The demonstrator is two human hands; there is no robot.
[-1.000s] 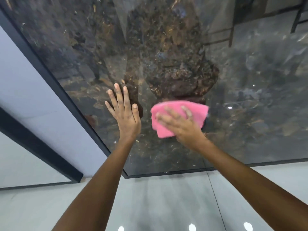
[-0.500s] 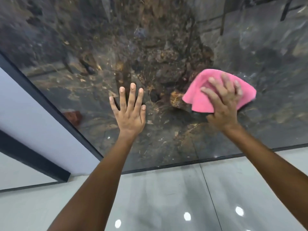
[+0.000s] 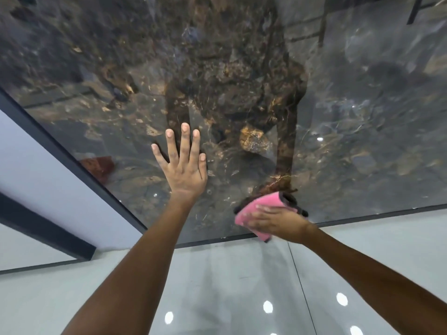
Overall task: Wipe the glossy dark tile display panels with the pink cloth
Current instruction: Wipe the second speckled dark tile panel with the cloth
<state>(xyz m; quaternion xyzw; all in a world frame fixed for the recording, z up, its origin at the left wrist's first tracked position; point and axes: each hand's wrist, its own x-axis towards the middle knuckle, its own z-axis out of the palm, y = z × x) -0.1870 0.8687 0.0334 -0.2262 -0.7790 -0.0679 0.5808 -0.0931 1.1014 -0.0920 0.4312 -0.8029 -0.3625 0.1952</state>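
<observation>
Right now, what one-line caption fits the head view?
Right hand presses pink cloth low on glossy dark panel; left hand braces flat.

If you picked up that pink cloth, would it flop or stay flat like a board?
Probably flop. The pink cloth bunches and folds under the right hand, so it looks soft. It is likely light, since flat fingers alone press it against the dark tile panel. It should slide easily there, as the panel looks glossy and mirrors the arms.
</observation>
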